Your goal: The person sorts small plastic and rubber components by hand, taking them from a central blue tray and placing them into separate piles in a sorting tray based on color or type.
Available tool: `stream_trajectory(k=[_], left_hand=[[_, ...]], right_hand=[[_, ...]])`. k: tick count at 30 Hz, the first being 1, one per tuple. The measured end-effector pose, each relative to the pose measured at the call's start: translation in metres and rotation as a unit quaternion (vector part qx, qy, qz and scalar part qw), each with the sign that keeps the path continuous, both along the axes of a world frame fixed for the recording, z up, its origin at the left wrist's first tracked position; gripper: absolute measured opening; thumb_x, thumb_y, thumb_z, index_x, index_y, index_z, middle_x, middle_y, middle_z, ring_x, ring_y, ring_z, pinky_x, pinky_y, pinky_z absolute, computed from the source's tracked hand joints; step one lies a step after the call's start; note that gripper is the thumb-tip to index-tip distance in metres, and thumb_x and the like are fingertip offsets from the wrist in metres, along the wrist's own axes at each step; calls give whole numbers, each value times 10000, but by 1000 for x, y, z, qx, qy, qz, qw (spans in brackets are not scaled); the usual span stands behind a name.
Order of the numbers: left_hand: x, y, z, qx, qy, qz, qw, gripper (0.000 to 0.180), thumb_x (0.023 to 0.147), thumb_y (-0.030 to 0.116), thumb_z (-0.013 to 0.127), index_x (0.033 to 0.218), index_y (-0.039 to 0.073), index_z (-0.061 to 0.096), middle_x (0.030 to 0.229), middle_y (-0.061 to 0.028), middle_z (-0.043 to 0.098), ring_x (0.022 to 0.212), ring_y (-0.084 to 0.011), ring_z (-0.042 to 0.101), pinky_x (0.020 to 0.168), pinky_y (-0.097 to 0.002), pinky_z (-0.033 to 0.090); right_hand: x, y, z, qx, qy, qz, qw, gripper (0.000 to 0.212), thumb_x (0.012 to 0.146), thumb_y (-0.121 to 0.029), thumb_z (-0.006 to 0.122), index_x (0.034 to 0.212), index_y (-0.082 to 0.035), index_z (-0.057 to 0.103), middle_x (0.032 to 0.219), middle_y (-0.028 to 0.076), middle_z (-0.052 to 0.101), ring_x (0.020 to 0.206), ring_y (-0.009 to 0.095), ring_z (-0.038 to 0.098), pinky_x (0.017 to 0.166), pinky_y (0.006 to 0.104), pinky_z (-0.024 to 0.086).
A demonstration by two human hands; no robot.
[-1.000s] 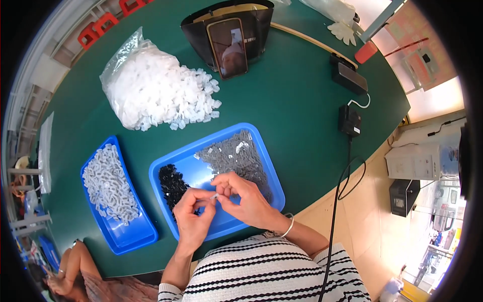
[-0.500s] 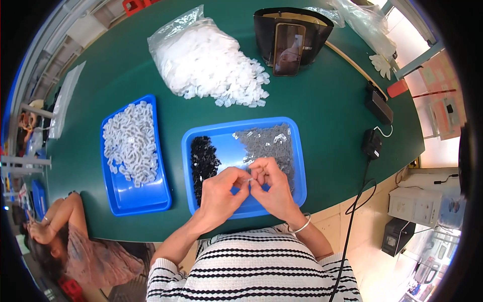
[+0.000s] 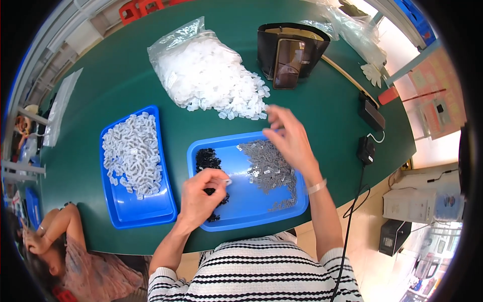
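Note:
Over the left part of a blue tray, my left hand pinches a small whitish plastic piece between thumb and fingertips. Small black parts lie under and beside that hand. On the tray's right side is a heap of small grey parts. My right hand is raised above the tray's far right edge, fingers apart, with nothing visible in it. Its fingertips are close to the loose end of a white heap of plastic pieces spilling from a clear bag.
A second blue tray at left holds many pale grey-white pieces. Behind, a phone leans on a black bag. Adapters and cables run along the right table edge. Another person sits at lower left.
My hands were together over the tray; now they are apart. The right hand has moved up and away toward the white heap, while the left stays low with the small piece.

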State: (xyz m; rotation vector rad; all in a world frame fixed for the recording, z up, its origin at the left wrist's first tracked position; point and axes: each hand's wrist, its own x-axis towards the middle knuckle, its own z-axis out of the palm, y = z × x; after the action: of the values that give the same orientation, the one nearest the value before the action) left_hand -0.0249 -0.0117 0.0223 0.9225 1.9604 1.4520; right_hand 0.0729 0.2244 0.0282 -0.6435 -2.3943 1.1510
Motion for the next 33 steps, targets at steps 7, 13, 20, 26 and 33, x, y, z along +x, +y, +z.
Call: stream_trajectory(k=[7, 13, 20, 26, 33], left_hand=[[-30, -22, -15, 26, -9, 54, 998, 119, 812, -38, 653, 926, -6, 639, 873, -77, 669, 746, -125, 665, 679, -251, 527], [-81, 21, -7, 42, 304, 1, 952, 119, 746, -6, 646, 850, 38, 610, 1004, -118, 639, 1008, -321, 580, 875, -393, 456], [-86, 28, -37, -28, 146, -133, 980, 106, 737, 45, 649, 839, 39, 620, 902, -123, 621, 928, -308, 588, 816, -396, 465], [-79, 36, -43, -14, 186, -140, 973, 116, 744, 37, 660, 851, 30, 615, 978, -111, 624, 976, -301, 592, 874, -374, 456], [-91, 43, -41, -1, 197, -141, 970, 117, 745, 27, 639, 859, 33, 614, 1027, -88, 635, 1025, -283, 580, 879, -361, 456]], right_hand=[[-57, 59, -47, 188, -169, -5, 968, 611, 696, -169, 799, 1209, 25, 529, 1019, 175, 555, 852, 292, 588, 778, 385, 488], [-75, 53, -46, 177, -166, 55, 968, 535, 691, -157, 791, 1140, 25, 563, 1002, 167, 555, 830, 281, 589, 757, 388, 483], [-77, 40, -47, 193, -144, 50, 969, 507, 714, -125, 766, 1151, 24, 557, 976, 159, 563, 841, 264, 599, 761, 383, 481], [-58, 35, -35, 147, -146, 62, 976, 482, 767, -152, 718, 1180, -7, 518, 1079, 226, 548, 1005, 408, 545, 862, 443, 451], [-16, -22, -15, 196, -43, 142, 969, 61, 783, -44, 644, 822, -3, 622, 820, 131, 560, 839, 314, 553, 751, 426, 469]])
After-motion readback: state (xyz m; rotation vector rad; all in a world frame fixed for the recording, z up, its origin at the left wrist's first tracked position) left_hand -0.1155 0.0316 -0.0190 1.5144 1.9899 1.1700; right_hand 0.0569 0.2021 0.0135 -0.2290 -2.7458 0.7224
